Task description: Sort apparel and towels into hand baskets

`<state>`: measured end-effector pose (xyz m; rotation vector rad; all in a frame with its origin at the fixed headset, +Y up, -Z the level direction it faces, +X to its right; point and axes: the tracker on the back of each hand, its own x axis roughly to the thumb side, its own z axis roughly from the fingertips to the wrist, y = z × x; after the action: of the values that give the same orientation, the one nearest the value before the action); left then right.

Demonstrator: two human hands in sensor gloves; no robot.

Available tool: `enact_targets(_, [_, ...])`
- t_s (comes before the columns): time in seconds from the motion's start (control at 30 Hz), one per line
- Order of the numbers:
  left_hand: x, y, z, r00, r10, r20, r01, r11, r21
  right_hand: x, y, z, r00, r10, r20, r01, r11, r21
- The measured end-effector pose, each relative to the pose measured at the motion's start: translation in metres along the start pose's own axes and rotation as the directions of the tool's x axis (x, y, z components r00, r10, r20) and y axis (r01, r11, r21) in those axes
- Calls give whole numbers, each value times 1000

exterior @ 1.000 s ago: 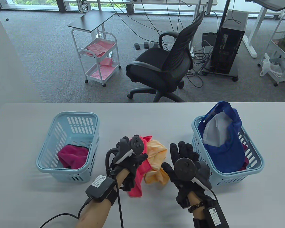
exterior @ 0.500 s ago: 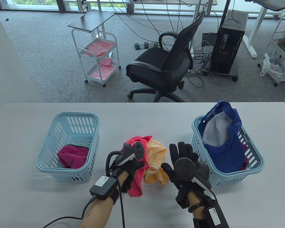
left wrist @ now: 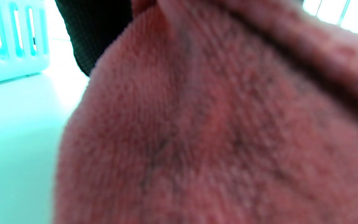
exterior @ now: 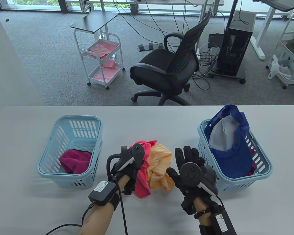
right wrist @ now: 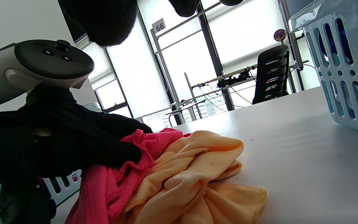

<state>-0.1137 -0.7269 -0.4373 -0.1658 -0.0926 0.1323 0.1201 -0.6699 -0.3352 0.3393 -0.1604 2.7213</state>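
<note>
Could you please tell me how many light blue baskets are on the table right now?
2. The left basket stands at the table's left and holds a magenta cloth; the right basket at the right holds a blue cap.

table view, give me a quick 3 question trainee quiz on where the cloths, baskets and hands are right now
1. True or false: the left hand grips the pink cloth.
2. Which thing sits in the right basket?
A. the blue cap
B. the orange cloth
C. a rolled white towel
3. Fill in: the right hand rests on the table between the orange cloth and the ______ basket.

Key
1. True; the wrist views show its fingers closed on the pink fabric.
2. A; the orange cloth lies on the table, and the left basket holds a magenta cloth.
3. right
</note>
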Motion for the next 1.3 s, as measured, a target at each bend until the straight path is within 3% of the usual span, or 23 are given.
enact_targets(0.27, [0,38,14,1000,29,7,-30,995,94,0,0,0,1000,1,2,-1,1000,0])
enact_targets(0.7, [0,129,60,999,-3,45,-10,958,285,2,0,1,1000,-3,8,3,1000,-4])
enact_targets(0.97, [-29,184,92,1000,-12,-22,20,923,385,3,0,1,1000,-4,16,4,1000,-7])
enact_targets(1.3, [-90,223,112,986,4,-167,72,891,448,4,0,2,1000,-5,19,5,1000,-7])
